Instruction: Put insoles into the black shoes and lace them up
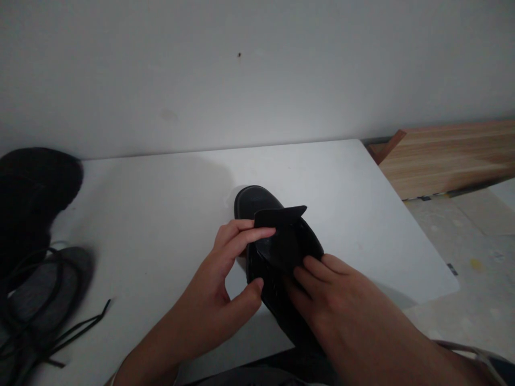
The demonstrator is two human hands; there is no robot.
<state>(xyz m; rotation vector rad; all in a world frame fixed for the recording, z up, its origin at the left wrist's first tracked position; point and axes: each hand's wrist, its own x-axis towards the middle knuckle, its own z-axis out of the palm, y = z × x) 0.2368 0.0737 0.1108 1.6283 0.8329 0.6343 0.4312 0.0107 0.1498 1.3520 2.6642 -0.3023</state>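
Observation:
A black shoe (257, 199) rests on the white table, toe pointing away from me, its tongue (279, 215) folded forward over the toe end. My left hand (225, 289) grips the shoe's left side, its fingers at the tongue and its thumb on the edge of the opening. On the right side, my right hand (338, 305) has its fingers curled over the rim, with some fingertips inside the opening. The dark inside of the shoe is hard to make out, and my right hand hides part of the heel end.
Black laces (82, 324) lie at the left on a grey object (76, 273). Behind them is a large dark item (40, 182). The white table (161, 214) meets a pale wall (257, 80); a wooden board (450, 155) lies beyond its right edge, above the floor (475, 241).

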